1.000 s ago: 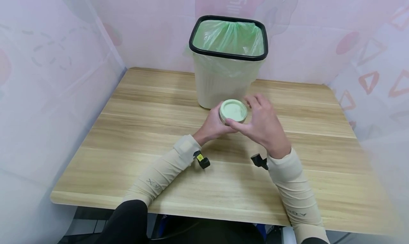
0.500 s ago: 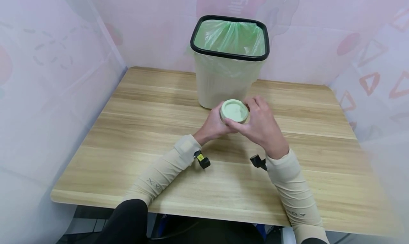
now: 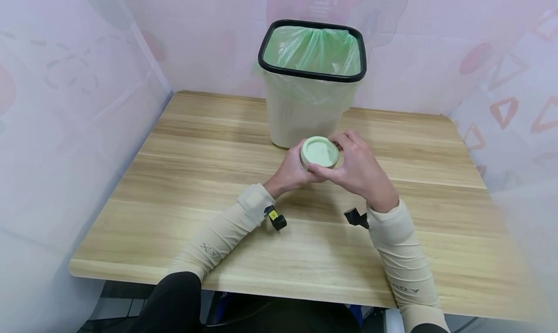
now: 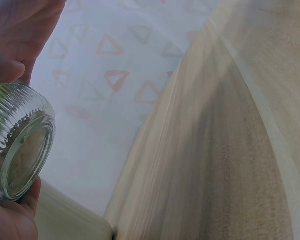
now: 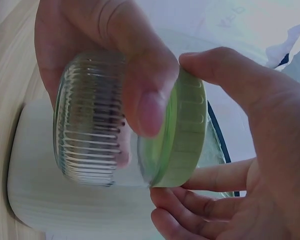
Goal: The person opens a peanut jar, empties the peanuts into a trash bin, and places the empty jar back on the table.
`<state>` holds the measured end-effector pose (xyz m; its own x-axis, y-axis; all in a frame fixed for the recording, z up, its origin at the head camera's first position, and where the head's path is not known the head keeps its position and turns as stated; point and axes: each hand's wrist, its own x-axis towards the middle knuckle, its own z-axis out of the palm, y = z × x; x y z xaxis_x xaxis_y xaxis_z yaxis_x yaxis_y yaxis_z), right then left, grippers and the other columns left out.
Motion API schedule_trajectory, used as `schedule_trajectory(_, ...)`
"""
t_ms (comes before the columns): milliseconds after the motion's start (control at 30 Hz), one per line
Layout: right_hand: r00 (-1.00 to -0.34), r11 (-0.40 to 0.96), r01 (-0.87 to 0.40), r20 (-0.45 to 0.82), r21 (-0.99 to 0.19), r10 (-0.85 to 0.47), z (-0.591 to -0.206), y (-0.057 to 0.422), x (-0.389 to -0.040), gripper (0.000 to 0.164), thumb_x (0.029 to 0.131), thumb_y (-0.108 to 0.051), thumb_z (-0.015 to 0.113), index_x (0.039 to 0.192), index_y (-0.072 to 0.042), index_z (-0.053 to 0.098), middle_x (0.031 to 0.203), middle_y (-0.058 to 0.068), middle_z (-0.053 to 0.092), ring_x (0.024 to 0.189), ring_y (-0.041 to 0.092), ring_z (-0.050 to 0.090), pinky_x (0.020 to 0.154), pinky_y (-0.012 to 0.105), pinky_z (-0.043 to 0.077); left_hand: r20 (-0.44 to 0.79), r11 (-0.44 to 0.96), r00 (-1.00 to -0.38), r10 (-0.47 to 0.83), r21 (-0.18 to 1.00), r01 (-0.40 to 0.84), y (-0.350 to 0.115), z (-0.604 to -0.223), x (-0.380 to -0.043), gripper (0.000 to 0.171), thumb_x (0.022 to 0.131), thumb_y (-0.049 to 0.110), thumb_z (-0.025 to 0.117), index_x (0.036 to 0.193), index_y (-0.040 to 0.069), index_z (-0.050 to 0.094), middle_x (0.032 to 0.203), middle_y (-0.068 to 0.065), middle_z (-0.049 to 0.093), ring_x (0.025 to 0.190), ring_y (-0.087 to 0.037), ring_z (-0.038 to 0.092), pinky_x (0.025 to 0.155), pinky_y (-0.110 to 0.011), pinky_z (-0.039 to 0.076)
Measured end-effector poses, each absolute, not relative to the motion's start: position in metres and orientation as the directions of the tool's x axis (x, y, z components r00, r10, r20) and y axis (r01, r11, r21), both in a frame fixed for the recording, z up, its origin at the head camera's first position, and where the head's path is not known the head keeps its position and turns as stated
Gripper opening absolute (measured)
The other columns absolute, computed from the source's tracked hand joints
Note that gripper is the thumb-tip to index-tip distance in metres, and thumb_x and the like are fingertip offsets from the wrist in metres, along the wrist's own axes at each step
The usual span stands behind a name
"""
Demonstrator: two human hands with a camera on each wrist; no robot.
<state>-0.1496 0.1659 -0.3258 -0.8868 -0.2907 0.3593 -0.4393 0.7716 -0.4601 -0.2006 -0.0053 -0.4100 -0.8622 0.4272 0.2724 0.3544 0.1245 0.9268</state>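
A ribbed clear glass jar (image 5: 90,135) with a pale green screw lid (image 5: 190,135) is held above the table, its lid facing up in the head view. My left hand (image 3: 292,169) grips the glass body from the left, thumb across the ribbed side. From the right, my right hand (image 3: 361,167) pinches the lid's rim, thumb on the near side and fingertips on the far side. The left wrist view shows the jar's glass base (image 4: 27,157). Something dark shows inside the glass near the base.
Right behind the hands stands a beige trash bin (image 3: 301,115) with a black rim and a green bag lining it. It rests on a wood-grain table (image 3: 209,144). Pale printed wall sheets (image 3: 209,42) enclose the table on the back and sides.
My right fingers have come in against the lid's far rim, and the right wrist has then shifted slightly to the right. The left hand and jar stay almost in place.
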Motion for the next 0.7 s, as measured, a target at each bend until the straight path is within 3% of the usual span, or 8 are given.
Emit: schedule_trajectory(700, -0.835, 0.713, -0.543, 0.375, -0.442, -0.403, -0.3224, 0.1747, -0.1533, 0.069, 0.071, -0.044, 0.08, 0.123, -0.004, 0.061, 0.116, 0.006, 0.062, 0.108, 0.022, 0.057, 0.094, 0.041, 0.049, 0.332, 0.085, -0.836, 0.436, 0.91, 0.406, -0.006, -0.414, -0.2012, 0.075, 0.068, 0.019, 0.085, 0.133, 0.009, 0.048, 0.124, -0.007, 0.06, 0.114, -0.017, 0.057, 0.101, -0.034, 0.048)
